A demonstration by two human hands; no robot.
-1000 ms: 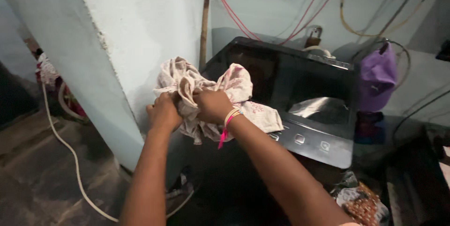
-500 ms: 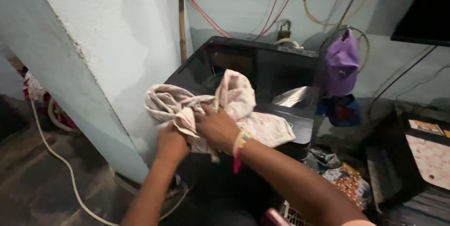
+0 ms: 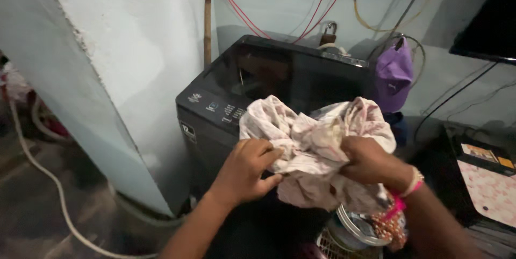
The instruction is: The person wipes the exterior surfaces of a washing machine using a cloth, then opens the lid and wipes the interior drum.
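Observation:
A crumpled pale cloth with a faint pink print [image 3: 314,146] is bunched up in front of a dark top-loading washing machine [image 3: 226,103]. My left hand [image 3: 244,170] grips the cloth's left side and my right hand [image 3: 368,159] grips its right side. A pink and white band sits on my right wrist. The machine's dark glass lid [image 3: 290,73] lies flat behind the cloth, with a control panel along the near edge.
A pale blue wall corner [image 3: 107,76] stands left of the machine. A purple cap [image 3: 394,73] hangs on the back wall among red and yellow wires. A white hose [image 3: 48,184] runs over the floor at left. A basket with a round lid [image 3: 357,229] sits below my right wrist.
The view has swung left and nearer, so the machine now sits centre. My hands have shifted on the cloth, spreading it wider between them.

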